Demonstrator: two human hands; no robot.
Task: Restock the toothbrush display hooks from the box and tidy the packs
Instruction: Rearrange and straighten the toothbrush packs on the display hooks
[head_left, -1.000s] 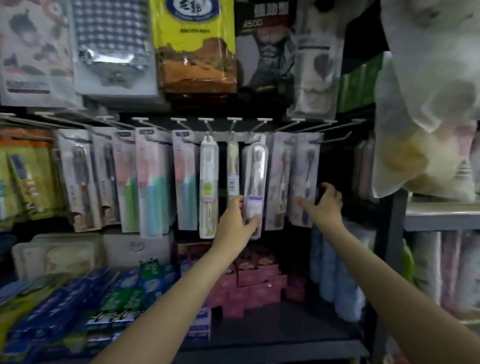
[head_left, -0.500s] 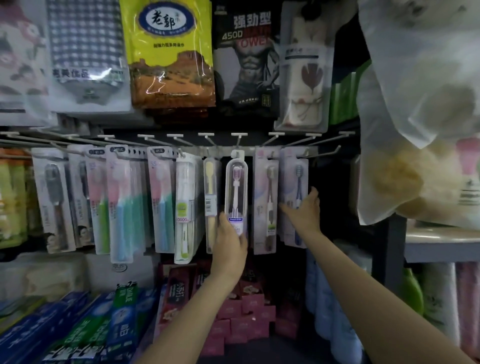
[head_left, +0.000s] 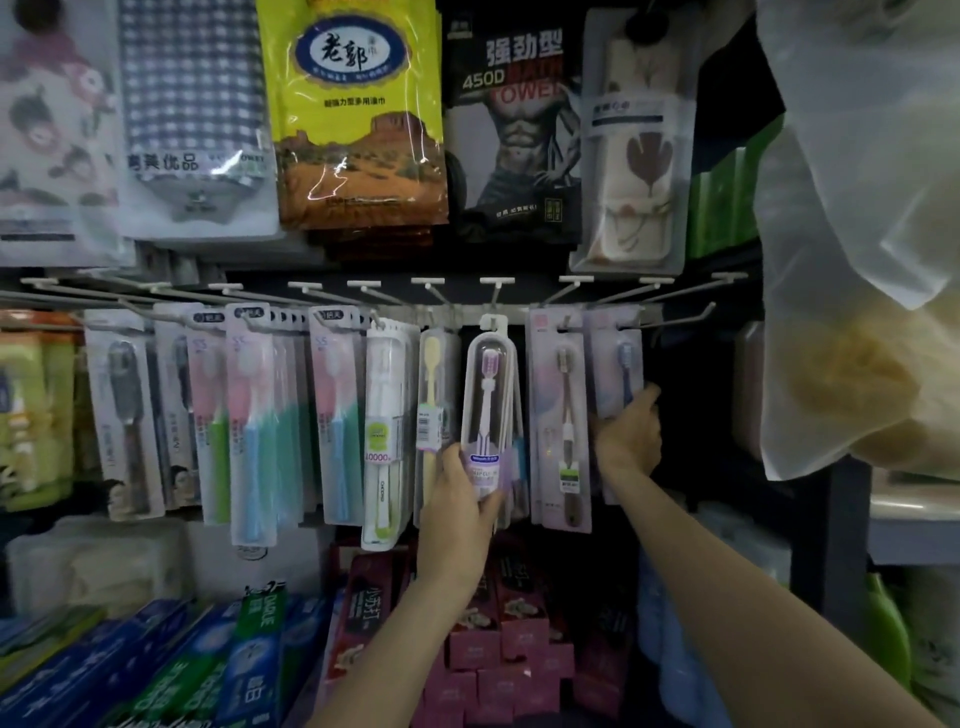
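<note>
A row of white display hooks (head_left: 497, 291) carries hanging toothbrush packs. My left hand (head_left: 460, 506) grips the bottom of a clear pack with a purple-and-white toothbrush (head_left: 487, 405), whose top tab sits at the middle hook. To its right hang a pink-backed pack (head_left: 560, 426) and a pack with a blue toothbrush (head_left: 618, 374). My right hand (head_left: 629, 434) holds the lower part of that blue toothbrush pack, fingers curled round its right edge. Further left hang a yellow toothbrush pack (head_left: 434, 410) and a white one (head_left: 387, 441). No box is in view.
Larger towel and cloth packs (head_left: 358, 114) hang above the hooks. Toothpaste boxes (head_left: 244, 660) and pink cartons (head_left: 498, 649) are stacked on the shelf below. A translucent plastic bag (head_left: 862, 234) hangs at the upper right, close to the rightmost hooks (head_left: 691, 317).
The view has drawn closer to the hooks. My left hand keeps hold of the clear pack at the middle hook. My right hand has closed on the blue toothbrush pack's lower edge.
</note>
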